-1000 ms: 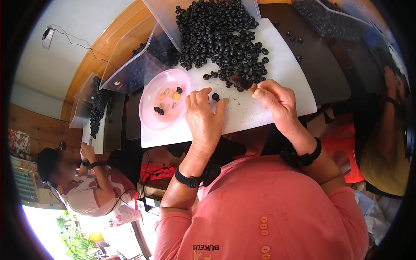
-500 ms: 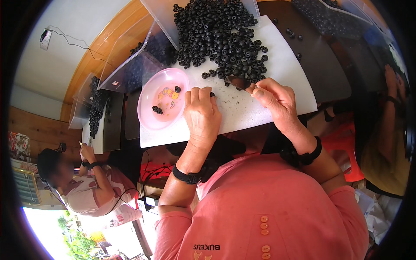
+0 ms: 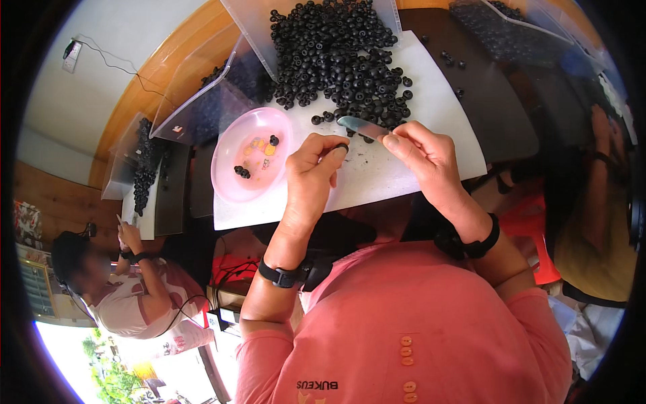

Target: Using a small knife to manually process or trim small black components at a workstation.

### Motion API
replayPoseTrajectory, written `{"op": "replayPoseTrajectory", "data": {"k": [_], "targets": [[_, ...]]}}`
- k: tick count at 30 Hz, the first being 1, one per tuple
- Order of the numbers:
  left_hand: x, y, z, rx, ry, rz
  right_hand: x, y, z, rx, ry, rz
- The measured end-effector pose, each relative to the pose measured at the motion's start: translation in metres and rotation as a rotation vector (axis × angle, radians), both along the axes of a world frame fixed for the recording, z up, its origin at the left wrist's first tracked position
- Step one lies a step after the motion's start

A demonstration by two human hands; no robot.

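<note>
My left hand (image 3: pixel 311 176) is closed, pinching a small black round part (image 3: pixel 342 147) between thumb and fingertips. My right hand (image 3: pixel 431 160) grips a small knife (image 3: pixel 363 127), its blade pointing left just above the held part and apart from it. Beyond the blade spreads a heap of black round parts with holes (image 3: pixel 336 60), spilling out of a clear plastic bin (image 3: pixel 247 27) onto a white board (image 3: pixel 437 101). Left of my left hand lies a pink oval dish (image 3: pixel 225 178) with a few black parts in it.
Another clear bin (image 3: pixel 202 101) of black parts stands to the left. At the far left a co-worker (image 3: pixel 141 289) handles something small. Dark tabletop (image 3: pixel 484 87) with a few loose parts lies to the right, where another person's arm (image 3: pixel 601 145) shows. A red stool (image 3: pixel 531 232) stands below.
My left hand has turned, bringing the pinched black part up into view. The knife blade has tilted and now shows its bright flat side. My right hand has hardly moved.
</note>
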State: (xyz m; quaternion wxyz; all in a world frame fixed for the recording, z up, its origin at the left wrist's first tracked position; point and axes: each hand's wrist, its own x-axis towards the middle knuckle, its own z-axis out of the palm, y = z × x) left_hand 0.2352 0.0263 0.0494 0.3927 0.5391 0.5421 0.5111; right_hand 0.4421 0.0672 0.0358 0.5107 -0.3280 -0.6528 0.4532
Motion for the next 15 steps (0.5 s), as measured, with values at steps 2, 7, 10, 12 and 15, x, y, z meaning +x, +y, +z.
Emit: {"op": "replayPoseTrajectory", "data": {"k": [2, 7, 10, 12, 15], "targets": [[0.003, -0.002, -0.002, -0.031, -0.19, 0.002, -0.003, 0.001, -0.005, 0.165, -0.137, -0.126], [0.006, -0.002, -0.01, -0.071, -0.558, -0.042, -0.014, 0.0, 0.0, 0.328, -0.311, -0.229], [0.011, -0.003, -0.01, -0.055, -0.624, -0.05, -0.015, 0.001, 0.001, 0.325, -0.326, -0.23], [0.012, -0.003, -0.013, -0.033, -0.634, -0.082, -0.015, 0.0, 0.003, 0.329, -0.399, -0.221], [0.016, -0.003, -0.014, -0.022, -0.591, -0.114, -0.016, 0.002, -0.001, 0.39, -0.414, -0.254]]}}
